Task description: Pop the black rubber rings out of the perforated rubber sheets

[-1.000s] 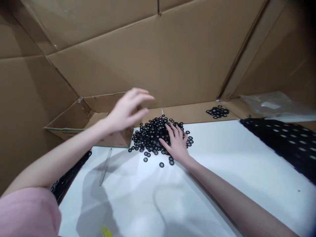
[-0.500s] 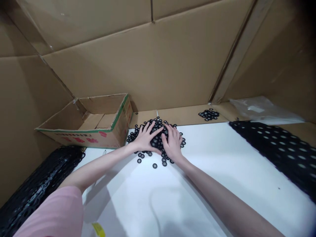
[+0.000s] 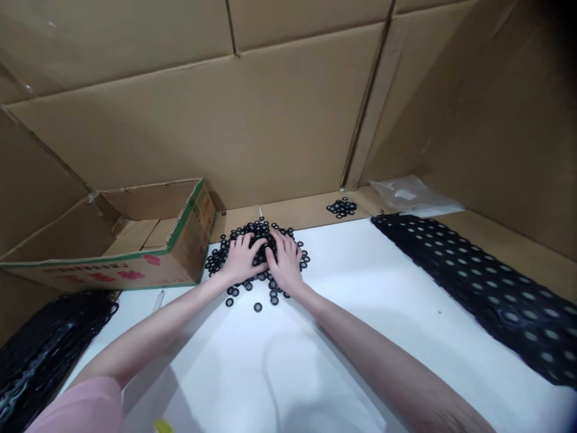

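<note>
A pile of small black rings [image 3: 217,258] lies at the back of the white tabletop, with several loose ones scattered in front. My left hand [image 3: 240,263] rests on the left part of the pile, fingers apart and a little bent among the rings. Beside it my right hand [image 3: 285,264] lies on the right part, its fingers stretched forward and thumb turned towards the left hand. Neither hand shows a ring gripped in it. The rings under both palms are hidden.
An open cardboard box [image 3: 192,249] stands left of the pile. Black ringed bundles [image 3: 49,349] lie at the near left. A perforated black sheet of rings [image 3: 473,270] stretches along the right. Behind are a smaller ring heap [image 3: 341,207], a clear plastic bag [image 3: 412,195] and cardboard walls [image 3: 288,120].
The view has turned right, so everything sits further left. My left hand's fingers have drawn in from a wide spread and bent more into the pile. My right hand stays on the rings.
</note>
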Motion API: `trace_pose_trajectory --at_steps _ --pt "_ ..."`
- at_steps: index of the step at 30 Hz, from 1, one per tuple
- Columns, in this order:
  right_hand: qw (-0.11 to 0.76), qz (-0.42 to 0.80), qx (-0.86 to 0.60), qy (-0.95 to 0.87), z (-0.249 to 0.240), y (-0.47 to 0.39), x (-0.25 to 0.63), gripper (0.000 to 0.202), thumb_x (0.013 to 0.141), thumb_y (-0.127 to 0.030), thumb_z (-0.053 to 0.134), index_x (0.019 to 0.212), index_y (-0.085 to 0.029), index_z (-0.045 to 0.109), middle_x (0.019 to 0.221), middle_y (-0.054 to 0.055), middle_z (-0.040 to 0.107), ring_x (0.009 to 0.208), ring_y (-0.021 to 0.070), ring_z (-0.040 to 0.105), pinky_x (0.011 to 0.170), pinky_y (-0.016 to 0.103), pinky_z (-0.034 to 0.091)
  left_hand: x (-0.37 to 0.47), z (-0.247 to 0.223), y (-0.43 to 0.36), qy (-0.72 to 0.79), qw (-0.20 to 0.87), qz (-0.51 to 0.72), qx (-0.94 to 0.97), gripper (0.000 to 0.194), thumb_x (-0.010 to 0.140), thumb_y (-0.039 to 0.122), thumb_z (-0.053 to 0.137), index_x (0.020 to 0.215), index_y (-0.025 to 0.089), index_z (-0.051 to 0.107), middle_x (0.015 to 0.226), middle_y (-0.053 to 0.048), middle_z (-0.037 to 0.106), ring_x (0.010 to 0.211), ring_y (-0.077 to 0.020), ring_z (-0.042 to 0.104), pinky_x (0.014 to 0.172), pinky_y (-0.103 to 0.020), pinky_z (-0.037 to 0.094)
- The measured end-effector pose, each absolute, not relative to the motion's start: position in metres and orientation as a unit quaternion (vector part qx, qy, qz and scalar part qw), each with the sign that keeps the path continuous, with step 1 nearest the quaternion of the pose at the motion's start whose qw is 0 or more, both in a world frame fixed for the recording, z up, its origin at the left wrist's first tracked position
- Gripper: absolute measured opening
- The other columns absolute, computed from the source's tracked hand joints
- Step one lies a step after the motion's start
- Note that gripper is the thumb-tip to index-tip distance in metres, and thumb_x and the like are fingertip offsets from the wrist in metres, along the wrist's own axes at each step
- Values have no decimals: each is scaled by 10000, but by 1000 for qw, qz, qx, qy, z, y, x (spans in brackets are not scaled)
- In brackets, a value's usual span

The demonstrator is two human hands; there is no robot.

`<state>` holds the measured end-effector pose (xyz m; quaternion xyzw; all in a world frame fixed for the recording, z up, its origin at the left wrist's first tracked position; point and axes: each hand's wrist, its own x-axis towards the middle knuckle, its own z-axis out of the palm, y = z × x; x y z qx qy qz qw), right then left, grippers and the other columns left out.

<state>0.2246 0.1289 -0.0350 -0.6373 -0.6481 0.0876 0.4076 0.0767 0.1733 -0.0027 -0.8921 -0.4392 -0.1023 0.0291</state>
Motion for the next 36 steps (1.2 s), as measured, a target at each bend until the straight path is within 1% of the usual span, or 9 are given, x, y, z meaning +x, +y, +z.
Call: trace_pose_trajectory --at_steps 4,9,14,19,25,28,30,33,36 --pt "393 97 -641 -652 -33 128 224 486 942 -369 332 1401 -227 407 1451 83 435 1352 271 300 1087 530 228 77 -4 175 -444 41 -90 -891 529 828 489 527 1296 244 495 1264 -139 460 1163 -321 414 941 -475 366" --pt "389 112 -642 -652 -28 126 224 482 945 -367 329 1398 -220 407 1462 82 424 1358 276 293 1090 529 210 77 -6 174 -405 45 -82 -910 552 853 444 508 1369 264 430 1333 -145 396 1255 -337 328 982 -491 348" --pt "390 116 -638 -653 -25 125 223 485 943 -357 344 1404 -217 399 1466 87 417 1362 281 286 1084 534 217 82 -1 175 -429 83 -76 -896 430 874 391 481 1277 248 525 1141 -127 516 1078 -312 454 883 -432 412" --pt "393 115 -640 -650 -25 125 224 477 940 -344 352 1403 -237 402 1469 92 412 1361 285 291 1078 548 225 85 3 184 -429 56 -98 -896 385 880 385 483 1219 219 559 1092 -115 581 1047 -291 522 894 -391 424" --pt "385 109 -646 -650 -26 125 224 493 950 -371 328 1416 -218 379 1484 102 383 1362 282 293 1085 539 226 84 17 196 -494 -156 -260 -815 431 840 545 525 1084 205 629 1026 -67 677 917 -241 622 843 -306 454" --pt "386 108 -645 -651 -26 125 224 509 947 -369 334 1429 -208 359 1490 107 373 1360 283 291 1086 539 222 83 28 204 -501 -298 -357 -730 401 779 550 602 932 185 667 912 -43 703 853 -212 630 783 -267 466" --pt "384 106 -643 -654 -27 125 224 511 946 -371 333 1430 -209 355 1490 107 372 1359 283 288 1084 539 221 82 37 210 -509 -407 -406 -641 397 732 533 663 904 175 664 871 -31 702 826 -183 634 746 -242 478" --pt "379 104 -644 -656 -28 126 224 511 944 -369 334 1428 -207 358 1489 109 371 1360 285 281 1081 537 222 79 53 215 -530 -569 -401 -484 393 701 523 704 847 166 629 694 -2 658 606 -129 607 578 -221 486" --pt "378 101 -644 -657 -29 127 224 515 941 -368 338 1428 -201 358 1482 114 379 1357 286 281 1079 534 228 76 67 217 -531 -665 -363 -380 364 750 511 668 760 158 578 570 16 589 445 -104 540 449 -217 464"
